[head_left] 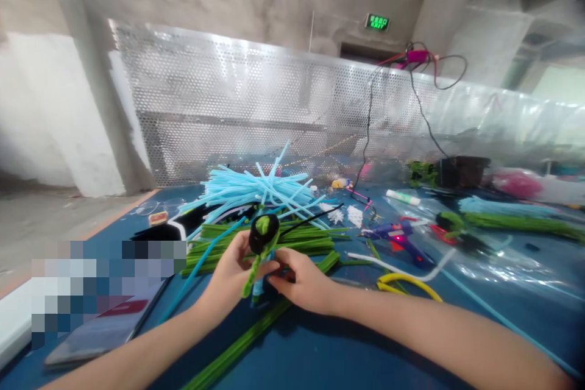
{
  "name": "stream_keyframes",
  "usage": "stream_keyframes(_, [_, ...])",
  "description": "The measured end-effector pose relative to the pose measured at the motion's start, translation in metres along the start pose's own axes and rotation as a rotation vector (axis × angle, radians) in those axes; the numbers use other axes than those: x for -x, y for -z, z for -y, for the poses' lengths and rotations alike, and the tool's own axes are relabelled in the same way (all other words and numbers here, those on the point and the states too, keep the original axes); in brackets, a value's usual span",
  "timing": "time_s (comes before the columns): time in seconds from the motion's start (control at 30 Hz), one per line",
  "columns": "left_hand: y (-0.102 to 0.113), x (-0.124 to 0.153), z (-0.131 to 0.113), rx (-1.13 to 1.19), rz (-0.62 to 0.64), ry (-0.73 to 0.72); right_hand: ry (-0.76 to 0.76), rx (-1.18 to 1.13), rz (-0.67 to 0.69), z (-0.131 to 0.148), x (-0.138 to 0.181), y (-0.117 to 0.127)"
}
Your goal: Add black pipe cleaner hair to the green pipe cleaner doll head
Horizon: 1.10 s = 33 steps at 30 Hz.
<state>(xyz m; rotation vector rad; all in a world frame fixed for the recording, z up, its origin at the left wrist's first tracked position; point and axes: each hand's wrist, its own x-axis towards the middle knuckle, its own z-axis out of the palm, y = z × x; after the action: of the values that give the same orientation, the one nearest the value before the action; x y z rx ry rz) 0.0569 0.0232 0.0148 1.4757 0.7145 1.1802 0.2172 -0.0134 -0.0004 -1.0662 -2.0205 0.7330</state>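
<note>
My left hand (227,274) and right hand (301,280) were held together above the blue work mat (329,356), both closed in a pinch on a pipe-cleaner figure (264,234). The figure stood between the hands, with a black coiled top around a green centre and a green stem running downward. My fingers hid its middle, so the joints there could not be inspected. A blue section showed below the grip, but its shape could not be determined.

Behind the hands lay a pile of green pipe cleaners (297,247), with a loose tangle of light-blue pipe cleaners (251,189) beyond it. To the right were a blue hot glue gun (397,241), a white pipe cleaner (402,273), and a yellow pipe cleaner (406,283), which crossed near each other. At lower left, a phone (107,335) was partly obscured by a pixelated patch. The items at the far edge of the mat were too blurred to identify.
</note>
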Motion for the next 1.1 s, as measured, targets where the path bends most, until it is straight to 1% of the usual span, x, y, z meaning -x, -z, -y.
stream_keyframes(0.1, [0.001, 0.000, -0.001, -0.050, 0.016, 0.004, -0.014, 0.107, 0.017, -0.002, -0.003, 0.000])
stream_keyframes(0.17, [0.003, 0.002, -0.002, -0.085, 0.007, 0.010, -0.011, 0.188, 0.056, 0.000, -0.005, 0.005])
stream_keyframes(0.23, [0.004, 0.004, -0.001, -0.106, -0.025, 0.017, 0.005, 0.283, 0.130, 0.006, -0.007, 0.017])
stream_keyframes(0.33, [0.006, 0.006, 0.001, -0.099, -0.089, 0.034, 0.023, 0.457, 0.223, 0.018, -0.004, 0.045])
stream_keyframes(0.4, [0.006, 0.006, 0.001, -0.071, -0.106, 0.037, 0.006, 0.593, 0.178, 0.023, -0.003, 0.062])
stream_keyframes(0.47, [0.006, 0.008, -0.001, -0.035, -0.097, 0.034, -0.014, 0.723, 0.066, 0.022, -0.007, 0.071])
stream_keyframes(0.53, [0.007, 0.011, -0.005, -0.003, -0.080, 0.035, -0.009, 0.824, -0.034, 0.016, -0.016, 0.071])
stream_keyframes(0.57, [0.008, 0.013, -0.006, 0.008, -0.072, 0.040, 0.007, 0.859, -0.058, 0.011, -0.022, 0.068])
stream_keyframes(0.6, [0.009, 0.015, -0.007, 0.016, -0.063, 0.047, 0.031, 0.886, -0.063, 0.006, -0.028, 0.065])
stream_keyframes(0.67, [0.013, 0.019, -0.009, 0.023, -0.040, 0.057, 0.097, 0.919, -0.030, -0.005, -0.040, 0.057])
stream_keyframes(0.73, [0.016, 0.021, -0.009, 0.022, -0.015, 0.057, 0.174, 0.933, 0.028, -0.012, -0.049, 0.051])
stream_keyframes(0.8, [0.019, 0.022, -0.008, 0.016, 0.005, 0.056, 0.244, 0.930, 0.072, -0.016, -0.055, 0.051])
stream_keyframes(0.9, [0.023, 0.021, -0.008, -0.003, 0.028, 0.050, 0.322, 0.893, 0.068, -0.016, -0.059, 0.061])
stream_keyframes(0.93, [0.024, 0.021, -0.007, -0.013, 0.039, 0.047, 0.343, 0.873, 0.039, -0.014, -0.060, 0.066])
stream_keyframes(1.0, [0.026, 0.022, -0.006, -0.040, 0.068, 0.044, 0.382, 0.824, -0.060, -0.005, -0.059, 0.076])
stream_keyframes(1.1, [0.029, 0.024, -0.003, -0.091, 0.113, 0.046, 0.451, 0.752, -0.225, 0.018, -0.055, 0.088])
